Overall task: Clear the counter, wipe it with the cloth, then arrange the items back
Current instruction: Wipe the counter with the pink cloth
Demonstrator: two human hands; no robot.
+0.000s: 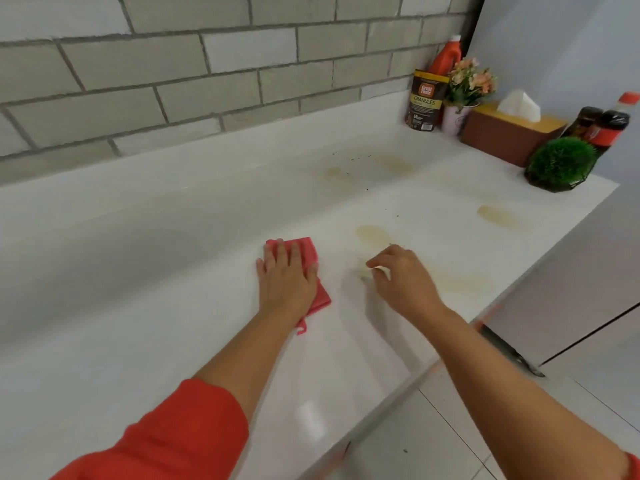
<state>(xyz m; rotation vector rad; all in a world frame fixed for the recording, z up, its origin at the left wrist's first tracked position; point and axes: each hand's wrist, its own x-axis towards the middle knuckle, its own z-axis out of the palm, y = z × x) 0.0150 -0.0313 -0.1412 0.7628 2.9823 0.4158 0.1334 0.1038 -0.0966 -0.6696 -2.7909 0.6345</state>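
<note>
The left hand (287, 278) lies flat on the cloth (304, 249), fingers straight and spread. Its grip is fully open, pressing rather than clasping, which suits pushing a folded rag across a smooth surface. The cloth is pink, soft and ribbed, folded into a rough rectangle on the glossy white counter (173, 271).

Just right of the cloth the right hand (401, 282) hovers with fingers curled and the fingertips near a pale smear. Whether its grip pinches a crumb cannot be told.

Beyond and to the right of the cloth lie dull yellowish stains (372, 235) and dark specks (346, 157), so the wiping looks unfinished.

Far right of the cloth, a granules pouch (425, 102), a tissue box (502, 136) and a bristly green ball plant (559, 164) crowd the corner, probably to free the surface.
</note>
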